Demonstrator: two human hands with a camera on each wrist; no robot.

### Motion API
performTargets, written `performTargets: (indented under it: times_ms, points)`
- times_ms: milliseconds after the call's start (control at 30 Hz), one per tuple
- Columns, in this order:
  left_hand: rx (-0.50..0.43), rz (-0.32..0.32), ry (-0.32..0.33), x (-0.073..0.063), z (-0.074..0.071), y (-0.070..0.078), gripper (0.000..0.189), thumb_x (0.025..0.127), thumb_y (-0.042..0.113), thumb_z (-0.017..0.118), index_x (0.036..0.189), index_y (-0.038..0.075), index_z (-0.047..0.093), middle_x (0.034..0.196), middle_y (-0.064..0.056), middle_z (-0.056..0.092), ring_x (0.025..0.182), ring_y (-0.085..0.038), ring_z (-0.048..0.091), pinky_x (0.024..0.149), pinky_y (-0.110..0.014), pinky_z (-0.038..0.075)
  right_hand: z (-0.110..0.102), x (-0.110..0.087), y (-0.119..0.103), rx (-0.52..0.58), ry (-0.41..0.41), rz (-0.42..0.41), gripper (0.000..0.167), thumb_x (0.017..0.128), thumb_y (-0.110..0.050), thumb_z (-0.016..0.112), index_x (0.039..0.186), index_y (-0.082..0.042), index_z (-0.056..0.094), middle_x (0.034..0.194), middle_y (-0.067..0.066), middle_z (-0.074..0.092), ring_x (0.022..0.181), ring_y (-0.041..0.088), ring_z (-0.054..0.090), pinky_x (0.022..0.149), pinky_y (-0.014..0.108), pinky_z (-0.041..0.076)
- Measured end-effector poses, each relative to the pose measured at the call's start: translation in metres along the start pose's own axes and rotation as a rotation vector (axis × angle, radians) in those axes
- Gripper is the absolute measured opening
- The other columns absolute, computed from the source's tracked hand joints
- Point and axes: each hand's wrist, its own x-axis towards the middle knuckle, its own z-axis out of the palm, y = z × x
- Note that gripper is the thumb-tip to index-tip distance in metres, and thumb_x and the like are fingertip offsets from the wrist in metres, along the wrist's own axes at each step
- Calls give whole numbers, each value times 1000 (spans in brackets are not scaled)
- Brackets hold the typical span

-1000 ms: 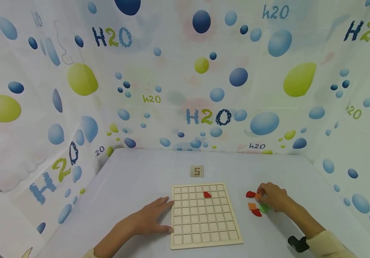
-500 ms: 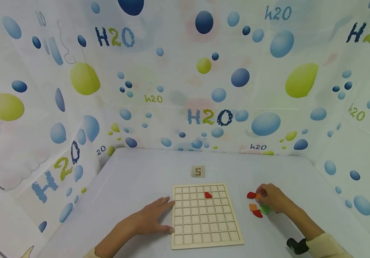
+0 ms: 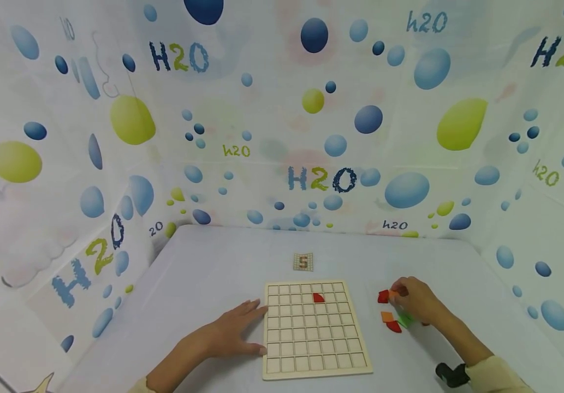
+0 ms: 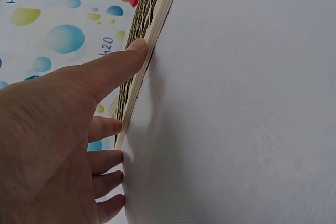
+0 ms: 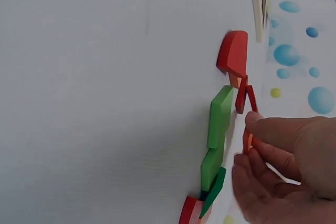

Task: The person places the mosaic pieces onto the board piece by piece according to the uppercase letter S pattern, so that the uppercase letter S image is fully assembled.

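Note:
My left hand [image 3: 226, 331] lies at the left edge of a pale wooden grid board [image 3: 282, 364], thumb and fingertips touching its side. The left wrist view shows those fingers mostly straight along the board's edge [image 4: 137, 85]. A red quarter-round piece [image 3: 318, 297] sits in an upper cell of the grid. Right of the board, my right hand [image 3: 416, 299] pinches an orange piece [image 5: 248, 140] between thumb and fingers. Red pieces [image 3: 383, 296] lie just beside the fingertips. Around it are another orange piece [image 3: 387, 317], a red quarter-round [image 3: 393, 326] and green pieces [image 5: 220, 116], partly hidden by the hand.
A small card [image 3: 303, 262] marked with an S-like figure lies behind the board. The white table [image 3: 203, 256] meets a patterned cloth [image 3: 262, 109] at the back and sides. A black object [image 3: 451, 375] is by the right sleeve.
The red shape beside my right fingertips has changed outline, looking turned or spread. The right hand has barely moved, and the left stays at the board. The head view has shifted slightly.

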Motion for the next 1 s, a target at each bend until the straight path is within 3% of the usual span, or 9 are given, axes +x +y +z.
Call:
performTargets:
  times_ms: [267,500,767,1000]
  points:
    - [12,-3,-7,0,-2,1,95,88,64,78,163,17,42,171,-17,32,158,-42,29,123,-66,31,2,11,-17,52,67,-92,18,96,-6,76,112,1,73,102,9,67,95,24,64,90,47,62]
    - [8,-4,-4,1,0,0,96,86,64,78,163,18,42,171,-17,32,159,-42,28,123,-66,30,23,21,-50,109,-16,-186,14,97,-4,73,110,1,73,102,8,66,93,20,65,81,36,61]
    - [12,-8,-5,0,2,-3,97,87,65,78,163,17,42,171,-16,33,159,-41,28,124,-65,30,56,30,-107,119,-91,-282,10,97,-8,75,106,-3,73,101,4,63,95,17,62,88,40,59]
    - [11,-4,6,-2,1,-2,96,87,65,78,163,19,42,171,-15,33,159,-40,29,123,-66,31,76,37,-135,82,-133,-438,12,98,-6,75,107,0,71,100,6,60,91,19,61,81,34,58]
